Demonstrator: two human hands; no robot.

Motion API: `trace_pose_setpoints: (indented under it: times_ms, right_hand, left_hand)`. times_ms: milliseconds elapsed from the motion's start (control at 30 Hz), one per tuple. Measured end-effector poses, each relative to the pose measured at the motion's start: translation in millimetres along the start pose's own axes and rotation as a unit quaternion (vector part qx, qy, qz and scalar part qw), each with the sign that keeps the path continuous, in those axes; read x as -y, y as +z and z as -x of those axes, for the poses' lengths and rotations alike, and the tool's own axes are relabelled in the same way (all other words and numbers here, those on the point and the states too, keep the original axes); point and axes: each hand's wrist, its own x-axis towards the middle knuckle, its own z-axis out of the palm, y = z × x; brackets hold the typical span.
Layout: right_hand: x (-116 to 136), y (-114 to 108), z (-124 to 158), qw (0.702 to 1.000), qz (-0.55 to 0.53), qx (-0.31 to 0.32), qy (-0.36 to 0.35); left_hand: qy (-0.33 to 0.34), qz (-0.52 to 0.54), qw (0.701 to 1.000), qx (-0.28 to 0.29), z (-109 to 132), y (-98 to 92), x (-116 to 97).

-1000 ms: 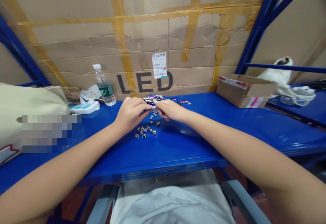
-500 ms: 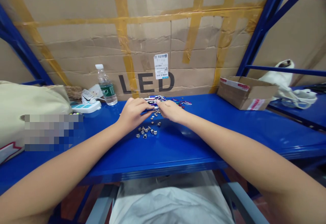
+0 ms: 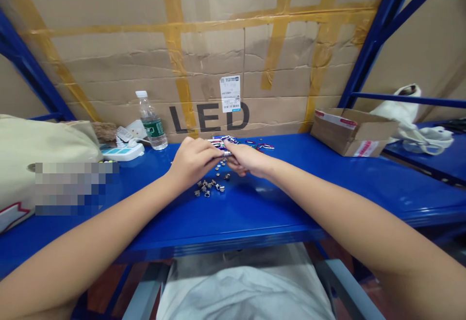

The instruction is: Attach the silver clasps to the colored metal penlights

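Just beyond the loose metal parts, my left hand (image 3: 194, 160) and my right hand (image 3: 251, 159) meet above the table. Between their fingertips is a small silver metal cylinder (image 3: 227, 154), gripped from both sides. Its ends are hidden by my fingers. On the near side lies a loose cluster of small silver metal parts (image 3: 209, 185). Several flat round metal pieces (image 3: 218, 168) are scattered under my hands. Behind them is a pile of shiny slender pieces (image 3: 214, 142) in silver, blue and red, partly covered by my fingers. More coloured pieces (image 3: 267, 146) lie to its right.
The blue table (image 3: 236, 213) backs onto a large taped cardboard box (image 3: 218, 62). A water bottle (image 3: 155, 128), a white power strip (image 3: 124, 152) and a pale bag (image 3: 47, 140) are on the left. An open cardboard box (image 3: 331, 138) stands right, near a blue post (image 3: 364, 58).
Both hands stay together at the silver cylinder. My right hand has turned slightly, so its curled lower fingers show now. The loose parts on the table have not moved.
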Motion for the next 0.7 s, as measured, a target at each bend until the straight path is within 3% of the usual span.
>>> trace_pose_setpoints:
  times_ms: [167,367,467,567,700]
  right_hand:
    - [3.1,-14.4,4.5,0.993,0.116,-0.024,-0.026]
    - [-6.5,-24.7,-4.9,0.967,0.227,-0.064,-0.091]
    - [-1.1,-30.3,0.0,0.926,0.343,-0.101,-0.121]
    - [12.2,-32.7,16.4,0.91,0.392,-0.043,-0.13]
    - [25.7,-29.5,34.6,0.923,0.346,0.125,-0.11]
  left_hand:
    - [-0.158,0.158,0.975,0.003,1.6,9.2,0.1]
    - [-0.226,0.21,0.951,0.027,5.5,15.9,5.0]
    - [-0.246,0.192,0.949,0.047,6.6,18.0,6.4]
    - [-0.262,0.184,0.945,0.07,7.2,19.2,7.4]
    - [-0.271,0.191,0.939,0.094,7.3,19.9,8.1]
